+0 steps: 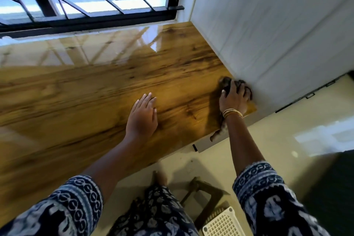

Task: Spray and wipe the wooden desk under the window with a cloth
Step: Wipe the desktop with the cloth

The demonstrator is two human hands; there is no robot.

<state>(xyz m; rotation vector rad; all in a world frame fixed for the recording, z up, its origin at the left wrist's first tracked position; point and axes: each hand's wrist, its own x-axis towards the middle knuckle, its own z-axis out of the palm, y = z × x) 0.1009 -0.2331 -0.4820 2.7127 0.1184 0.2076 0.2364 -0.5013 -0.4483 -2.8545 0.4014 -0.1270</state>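
The glossy wooden desk runs under the barred window and ends against a white wall at the right. My right hand, with bangles at the wrist, grips a dark cloth and presses it into the desk's near right corner beside the wall. A tail of the cloth hangs over the desk's front edge below my wrist. My left hand lies flat on the desk, fingers straight, a little left of the cloth. No spray bottle is in view.
A white panelled wall bounds the desk on the right. Below the front edge is a pale tiled floor, with a wooden stool and a white perforated plastic basket near my feet.
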